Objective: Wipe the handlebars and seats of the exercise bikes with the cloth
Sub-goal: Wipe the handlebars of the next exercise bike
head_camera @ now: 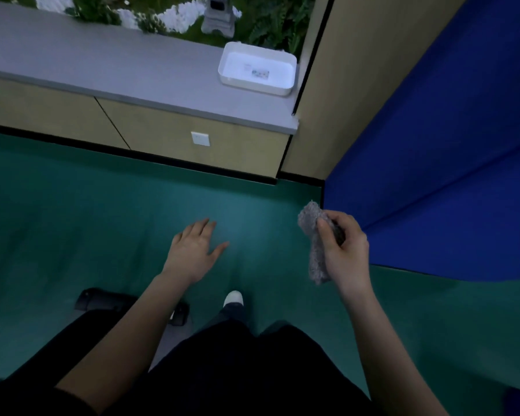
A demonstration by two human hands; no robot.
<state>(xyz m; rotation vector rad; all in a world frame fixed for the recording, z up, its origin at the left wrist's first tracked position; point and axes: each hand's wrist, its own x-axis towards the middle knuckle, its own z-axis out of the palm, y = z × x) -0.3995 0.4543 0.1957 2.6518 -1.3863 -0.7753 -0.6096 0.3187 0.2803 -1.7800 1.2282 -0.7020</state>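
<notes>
My right hand (pixel 344 246) grips a grey fluffy cloth (pixel 314 244), which hangs folded from between thumb and fingers at the right of the view. Over the green floor my left hand (pixel 194 249) hovers with straight, spread fingers and holds nothing. A black bar-shaped part with end caps (pixel 102 298), possibly a bike's floor base, lies low on the floor at the lower left, partly hidden behind my left forearm. No handlebar or seat is in view.
A grey ledge (pixel 117 70) runs along the top above beige cabinets, with a white plastic tub (pixel 257 68) at its right end. Blue padded mats (pixel 448 175) cover the right wall. A white shoe (pixel 233 297) stands on the green floor (pixel 72 220).
</notes>
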